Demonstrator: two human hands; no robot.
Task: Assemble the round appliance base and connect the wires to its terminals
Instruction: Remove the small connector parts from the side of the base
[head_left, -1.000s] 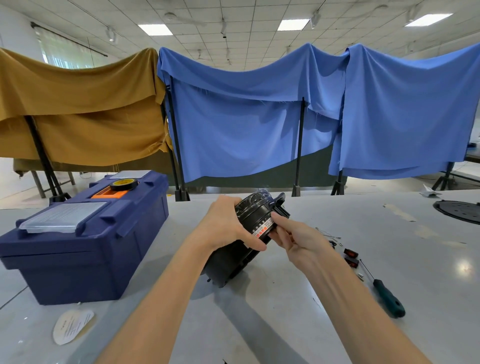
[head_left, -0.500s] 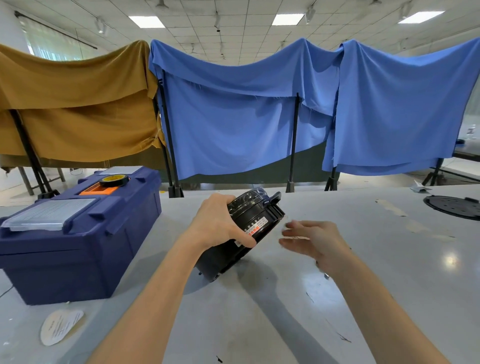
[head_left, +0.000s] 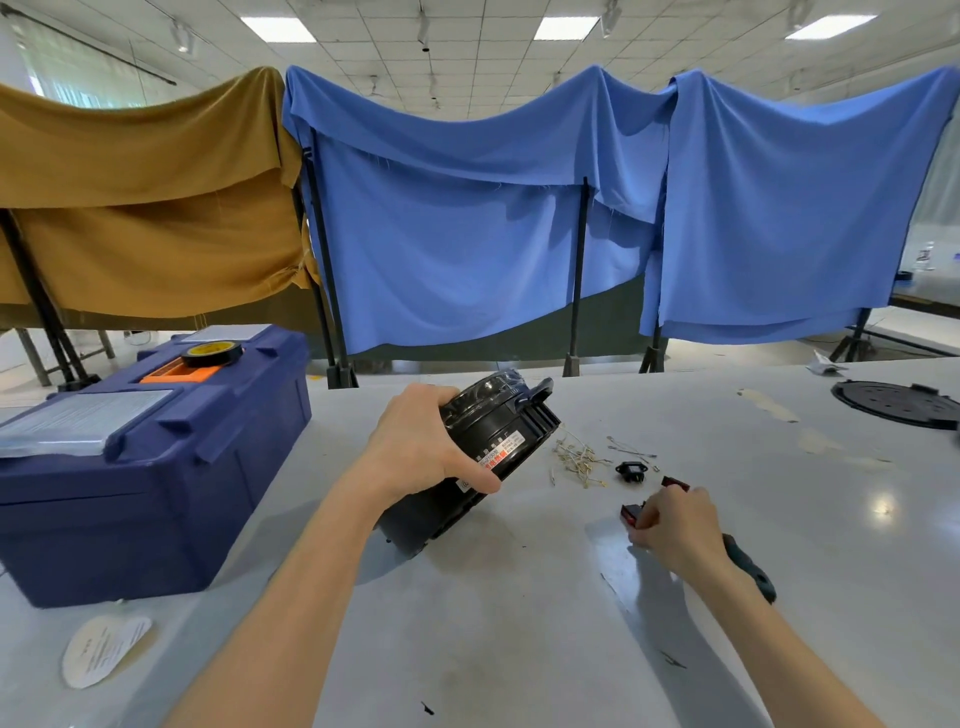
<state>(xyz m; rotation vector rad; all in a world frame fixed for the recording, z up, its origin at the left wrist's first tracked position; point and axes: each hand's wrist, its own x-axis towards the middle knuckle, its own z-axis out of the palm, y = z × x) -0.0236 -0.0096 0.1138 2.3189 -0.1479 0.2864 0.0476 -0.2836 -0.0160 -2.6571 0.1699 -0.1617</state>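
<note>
The round black appliance base (head_left: 488, 452) is tilted on its lower edge on the grey table, a red and white label on its side. My left hand (head_left: 421, 447) grips its left side. To the right, my right hand (head_left: 675, 525) is down on the table with its fingers closed on a small red switch (head_left: 629, 513). A second red switch (head_left: 675, 483) lies just behind that hand. A bundle of pale wires (head_left: 574, 457) and a small black socket part (head_left: 630, 470) lie between the base and my right hand.
A dark blue toolbox (head_left: 145, 462) with a tape roll (head_left: 212, 353) on top stands at the left. A green-handled screwdriver (head_left: 750, 569) lies under my right wrist. A round black plate (head_left: 896, 402) sits far right. A paper disc (head_left: 104, 649) lies front left. Cloth-draped stands line the table's far side.
My right hand left the base, swung right and down to the table, and closed on the red switch. My left hand kept holding the tilted base.
</note>
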